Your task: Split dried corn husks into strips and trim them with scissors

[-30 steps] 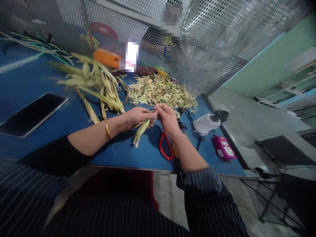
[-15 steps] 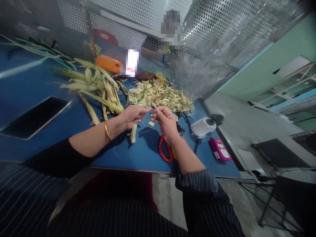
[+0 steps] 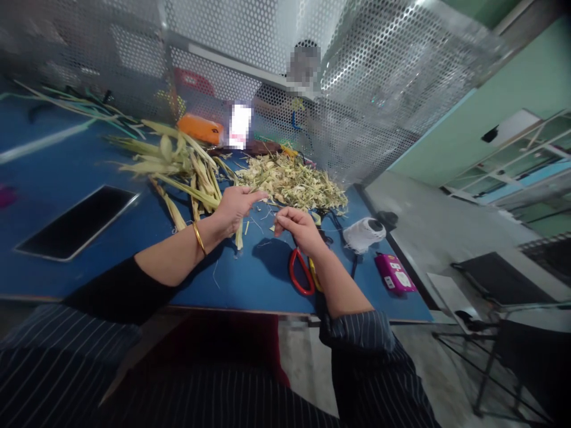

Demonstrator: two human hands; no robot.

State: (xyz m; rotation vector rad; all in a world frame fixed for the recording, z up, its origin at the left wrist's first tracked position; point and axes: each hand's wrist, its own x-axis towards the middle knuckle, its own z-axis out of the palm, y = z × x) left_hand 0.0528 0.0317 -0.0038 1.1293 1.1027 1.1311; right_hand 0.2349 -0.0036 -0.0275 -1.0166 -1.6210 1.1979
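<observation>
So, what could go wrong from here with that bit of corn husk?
The corn husk strip hanging below the left hand might slip or tear. The white thread cone seems to lie on its side near the table's right edge, so a tug could roll it off. The red loop handle is close to the right hand and might get knocked.

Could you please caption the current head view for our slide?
Left hand holding a pale husk strip, right hand near a red handle, shredded plant pieces beyond.
</observation>
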